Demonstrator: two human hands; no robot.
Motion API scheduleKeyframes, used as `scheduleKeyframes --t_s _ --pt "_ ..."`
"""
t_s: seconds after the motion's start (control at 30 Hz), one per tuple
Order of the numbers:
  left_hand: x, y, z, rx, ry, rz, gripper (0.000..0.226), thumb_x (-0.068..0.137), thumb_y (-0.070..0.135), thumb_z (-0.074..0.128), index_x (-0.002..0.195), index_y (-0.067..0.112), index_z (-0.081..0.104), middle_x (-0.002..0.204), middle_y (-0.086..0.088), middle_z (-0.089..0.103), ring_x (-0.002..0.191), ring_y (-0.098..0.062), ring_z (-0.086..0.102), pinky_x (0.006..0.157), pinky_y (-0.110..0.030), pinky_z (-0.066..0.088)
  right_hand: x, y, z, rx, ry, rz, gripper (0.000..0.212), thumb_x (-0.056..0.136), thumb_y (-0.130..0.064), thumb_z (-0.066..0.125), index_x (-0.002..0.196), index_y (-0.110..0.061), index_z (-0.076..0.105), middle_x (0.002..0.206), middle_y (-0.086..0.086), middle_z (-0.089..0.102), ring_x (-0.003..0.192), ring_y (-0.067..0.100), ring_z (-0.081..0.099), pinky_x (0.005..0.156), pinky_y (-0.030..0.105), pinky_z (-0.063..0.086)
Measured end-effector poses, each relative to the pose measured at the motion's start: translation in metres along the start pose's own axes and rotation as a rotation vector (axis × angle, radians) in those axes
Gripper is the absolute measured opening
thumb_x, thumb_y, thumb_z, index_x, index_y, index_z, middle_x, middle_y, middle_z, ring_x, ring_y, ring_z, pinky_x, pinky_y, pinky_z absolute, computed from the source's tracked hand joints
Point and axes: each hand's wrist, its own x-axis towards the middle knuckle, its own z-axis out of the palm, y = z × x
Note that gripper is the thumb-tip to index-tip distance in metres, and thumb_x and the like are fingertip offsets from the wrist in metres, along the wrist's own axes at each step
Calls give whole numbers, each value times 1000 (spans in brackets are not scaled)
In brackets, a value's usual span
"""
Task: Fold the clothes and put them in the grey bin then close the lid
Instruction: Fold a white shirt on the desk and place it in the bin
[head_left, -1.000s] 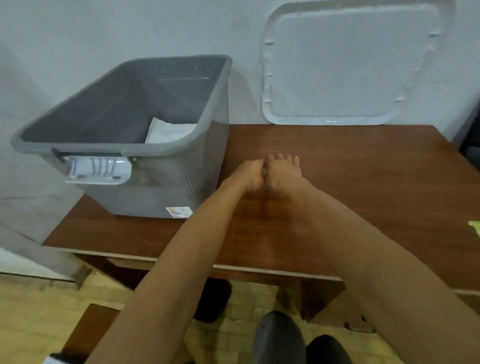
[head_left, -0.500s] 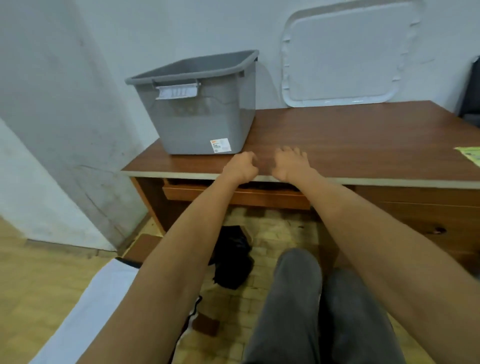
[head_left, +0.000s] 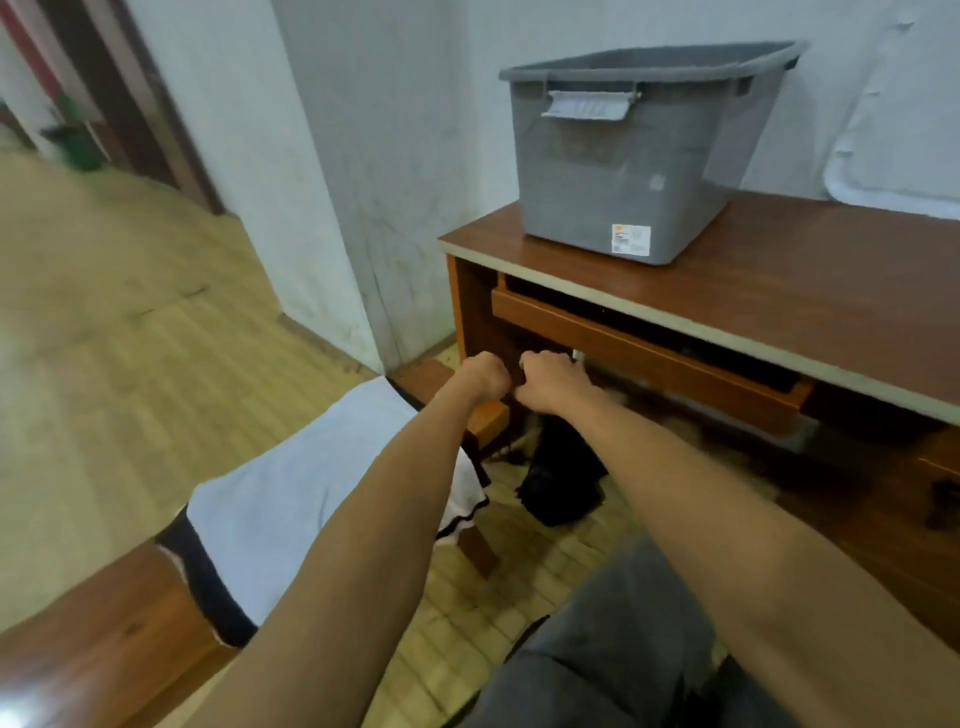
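While both our arms stretch forward and low, our left hand (head_left: 485, 376) and right hand (head_left: 550, 379) sit just beside each other in front of the shadowed space under the worktop (head_left: 805, 270); each grip is clenched, fingers curled under, and we see nothing held in either, though the palms face away from us; the hands hang over the far end of a low wooden bench (head_left: 104, 639) and touch nothing we can make out; across that bench lies a white garment (head_left: 291, 499) with black trim along its edges, spread rather flat, its right edge drooping off the side beneath our left forearm; the grey bin (head_left: 623, 171) stands upright on the left corner of the worktop, well above and beyond the hands, open at the top, a pale latch handle (head_left: 587, 106) on its near end and a small sticker (head_left: 630, 239) low on its wall; from this angle we cannot see into it; its white lid (head_left: 893, 166) leans against the wall to the right of the bin, apart from it; a pull-out tray (head_left: 649, 353) runs under the worktop's front edge; a black bag (head_left: 561, 478) sits on the tiled floor below, just beyond our right forearm; our grey trousers (head_left: 597, 649) fill the lower middle.
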Motion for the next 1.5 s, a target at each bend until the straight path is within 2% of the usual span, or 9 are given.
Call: scheduleKeyframes --t_s 0.43,0.6,0.67,0.77,1.0,1.13,1.27,1.37,1.5 --pt "-120 -186 67 -264 -2 -733 27 92 24 55 102 4 70 96 -11 74 80 -31 70 62 -32 50 10 -64 144 105 -314 -120 13 92 -22 57 102 -14 55 107 9 59 99 33 58 92 47 52" --pt "-178 -208 86 -402 -134 -932 31 110 25 41 129 4 52 101 -15 61 82 -26 63 70 -31 51 28 -75 187 270 -377 61 70 95 -27 55 155 -7 26 147 18 46 126 39 53 104 53 48" --pt "-192 -217 89 -473 -121 -996 39 110 22 45 142 2 50 135 -18 60 122 -34 61 92 -35 52 30 -76 202 336 -380 140 79 97 -35 58 158 -6 18 151 19 42 130 40 50 106 53 46" --pt "-196 -233 98 -544 -6 -1018 46 108 21 48 149 -1 45 154 -19 46 142 -35 45 114 -41 41 34 -73 219 372 -345 238 75 96 -48 62 152 -8 32 148 19 44 130 41 49 106 53 45" --pt "-206 -266 128 -895 412 -1182 47 105 27 50 145 3 44 134 -18 56 120 -37 57 103 -45 51 33 -69 235 431 -186 251 14 98 -20 60 106 -9 61 117 17 66 103 39 64 81 45 56" --pt "-209 -274 133 -857 436 -1200 34 102 26 54 126 2 54 108 -13 65 96 -31 66 77 -41 57 24 -67 229 503 -136 272 17 97 -16 60 109 -4 63 115 18 67 101 38 66 74 42 54" --pt "-210 -270 139 -1030 406 -1178 29 94 15 65 120 2 57 102 -14 71 93 -29 68 91 -47 57 16 -68 223 631 -108 303 38 96 -14 58 132 -2 54 125 20 63 107 39 65 74 40 52" --pt "-210 -258 138 -1219 509 -1085 32 94 11 62 122 2 51 102 -16 68 87 -29 68 72 -39 57 14 -67 224 719 -123 302 55 94 -15 54 147 -4 41 131 19 60 110 39 64 83 45 57" --pt "-202 -255 136 -1524 548 -981 50 84 11 62 131 4 47 115 -20 69 98 -39 71 82 -46 61 7 -67 225 833 -261 198 40 94 -27 58 127 -5 53 121 14 64 105 35 64 86 46 57"
